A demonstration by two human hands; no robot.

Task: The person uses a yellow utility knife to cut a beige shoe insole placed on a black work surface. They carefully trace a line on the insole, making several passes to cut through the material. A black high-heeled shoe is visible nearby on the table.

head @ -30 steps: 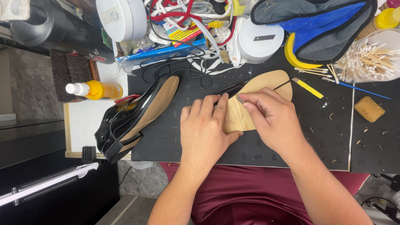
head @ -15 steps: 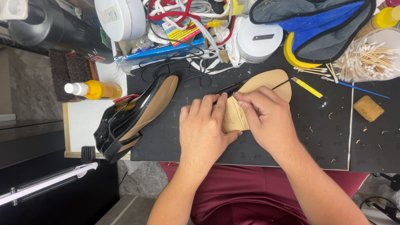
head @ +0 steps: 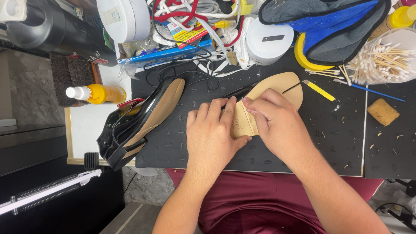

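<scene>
Your left hand [head: 212, 134] lies flat, fingers extended, pressing the tan insole [head: 277, 89]. Your right hand [head: 275, 123] pinches its near end. A black shoe [head: 130, 125] lies left.

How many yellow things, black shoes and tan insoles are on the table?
Yellow things: 4 (bottle, strip, curved rim, second bottle)
Black shoes: 1
Tan insoles: 1, under both hands
Total: 6

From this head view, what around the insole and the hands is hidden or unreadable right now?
- Middle of the tan insole: covered by the left hand and right hand.
- Dark tool by the insole: its lower end runs under the fingers.
- Black shoe: the heel hangs past the mat edge, partly in shadow.
- Cotton swab tub: cut off by the right edge.
</scene>
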